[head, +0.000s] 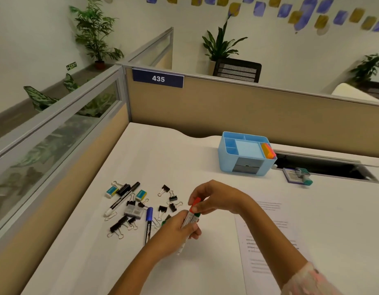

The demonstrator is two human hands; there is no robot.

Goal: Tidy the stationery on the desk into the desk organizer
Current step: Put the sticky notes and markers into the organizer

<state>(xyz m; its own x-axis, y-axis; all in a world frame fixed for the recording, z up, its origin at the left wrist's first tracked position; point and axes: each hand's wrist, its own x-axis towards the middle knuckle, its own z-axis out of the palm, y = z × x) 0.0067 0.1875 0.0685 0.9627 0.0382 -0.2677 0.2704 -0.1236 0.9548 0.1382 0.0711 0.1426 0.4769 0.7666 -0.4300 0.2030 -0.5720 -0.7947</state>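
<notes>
1. Our left hand [180, 228] grips two markers, the red marker [191, 211] and the green marker [196, 217]; our right hand [207, 199] pinches the red cap end.
2. We judge the pair could slip apart while lifted to the desk organizer [243, 154], which stands well apart at the desk's far side.
3. A sweeping wrist could scatter the binder clips [163, 209], or nudge the blue marker [148, 222] nearby.
4. The white desk [163, 158] sits in a partitioned cubicle, with potted plants [95, 33] beyond.

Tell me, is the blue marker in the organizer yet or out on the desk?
Out. The blue marker lies flat on the desk among binder clips, well short of the organizer.
</notes>
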